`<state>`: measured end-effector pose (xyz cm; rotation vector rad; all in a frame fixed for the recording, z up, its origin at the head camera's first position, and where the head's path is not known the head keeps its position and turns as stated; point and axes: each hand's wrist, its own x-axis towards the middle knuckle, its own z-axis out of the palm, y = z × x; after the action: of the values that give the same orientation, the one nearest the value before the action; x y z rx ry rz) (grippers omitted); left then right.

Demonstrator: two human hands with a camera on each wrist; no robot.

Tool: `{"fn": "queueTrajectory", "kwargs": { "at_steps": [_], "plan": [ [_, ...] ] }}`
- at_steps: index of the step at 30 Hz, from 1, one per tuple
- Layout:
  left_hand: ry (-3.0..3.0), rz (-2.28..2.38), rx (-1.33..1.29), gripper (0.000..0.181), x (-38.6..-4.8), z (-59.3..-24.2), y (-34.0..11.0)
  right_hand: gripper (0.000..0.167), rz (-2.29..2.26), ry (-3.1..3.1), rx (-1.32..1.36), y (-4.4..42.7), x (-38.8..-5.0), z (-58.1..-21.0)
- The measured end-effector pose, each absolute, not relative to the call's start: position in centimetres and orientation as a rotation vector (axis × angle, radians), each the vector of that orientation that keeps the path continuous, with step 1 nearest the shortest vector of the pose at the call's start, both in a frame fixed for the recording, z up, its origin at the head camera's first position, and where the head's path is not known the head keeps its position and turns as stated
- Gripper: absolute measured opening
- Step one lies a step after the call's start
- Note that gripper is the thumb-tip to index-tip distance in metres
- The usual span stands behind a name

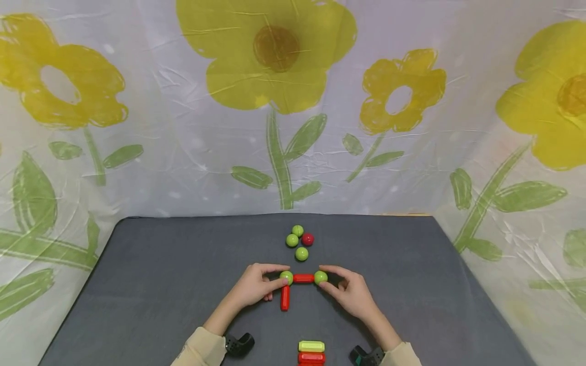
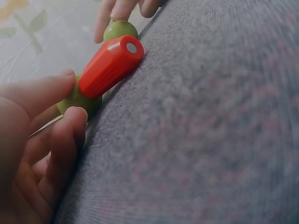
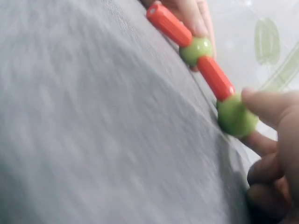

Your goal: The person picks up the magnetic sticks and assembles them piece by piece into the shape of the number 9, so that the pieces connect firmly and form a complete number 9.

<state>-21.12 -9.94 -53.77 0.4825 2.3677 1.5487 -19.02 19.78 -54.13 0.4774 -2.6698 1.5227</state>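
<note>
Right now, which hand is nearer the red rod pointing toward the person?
Left hand: pinching the green ball touching that rod. Right hand: farther right, pinching another green ball.

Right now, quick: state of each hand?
Left hand: pinching the left green ball, at one end of the crosswise red rod.
Right hand: pinching the right green ball, at that rod's other end.
</note>
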Motion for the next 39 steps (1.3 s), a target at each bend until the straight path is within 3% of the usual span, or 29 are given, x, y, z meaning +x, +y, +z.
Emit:
{"fn": "queueTrajectory", "kwargs": {
  "at_steps": [10, 21, 39],
  "plan": [
    [2.344, 1.573, 0.474, 0.041, -21.2, -53.9, -10.1, 0.041, 1.473, -2.707, 0.421, 20.7, -23.2, -51.3],
    [2.349, 1.595, 0.435, 0.041, -21.1, -53.9, -10.2, 0.041, 1.335, -2.791, 0.423, 17.1, -28.7, -50.8],
    [2.394, 1.589, 0.465, 0.04, -21.2, -54.1, -10.1, 0.033, 1.275, -2.885, 0.411, 16.0, -30.0, -51.0]
  ]
}}
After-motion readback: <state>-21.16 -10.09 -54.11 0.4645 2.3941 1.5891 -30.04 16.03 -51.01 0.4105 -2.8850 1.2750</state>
